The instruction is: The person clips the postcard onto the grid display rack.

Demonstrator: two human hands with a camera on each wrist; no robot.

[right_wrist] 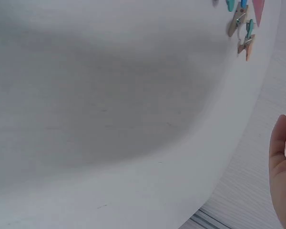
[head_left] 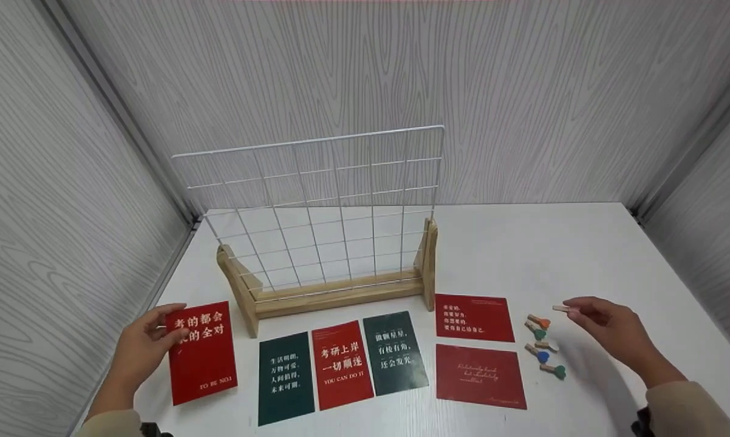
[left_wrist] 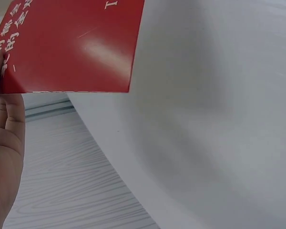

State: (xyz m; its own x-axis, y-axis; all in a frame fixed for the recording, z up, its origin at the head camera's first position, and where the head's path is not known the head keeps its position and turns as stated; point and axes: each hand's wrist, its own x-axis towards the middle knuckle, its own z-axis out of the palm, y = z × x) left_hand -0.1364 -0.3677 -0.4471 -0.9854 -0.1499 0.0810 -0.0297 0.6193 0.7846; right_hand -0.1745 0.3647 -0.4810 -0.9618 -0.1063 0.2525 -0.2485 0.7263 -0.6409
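Note:
My left hand [head_left: 139, 347] pinches a red card [head_left: 204, 367] with white lettering by its upper left edge, thumb in front and fingers behind. The card is held upright over the table's left side and fills the top left of the left wrist view. On the right, my right hand [head_left: 614, 331] pinches a small wooden clothespin [head_left: 560, 308] between thumb and fingertips, raised near the other pins. Several wooden clothespins with coloured hearts, among them a blue-heart clothespin [head_left: 538, 353], lie left of this hand. In the right wrist view the held pin is out of frame.
A white wire grid [head_left: 307, 142] stands in a wooden base [head_left: 341, 292] behind the cards. Before it lie a dark green card [head_left: 286, 403], a red card [head_left: 344, 394] and another green card [head_left: 395, 376]. Two red cards [head_left: 474, 334] lie sideways at right. Grey wood-grain panels [head_left: 365, 67] enclose the table.

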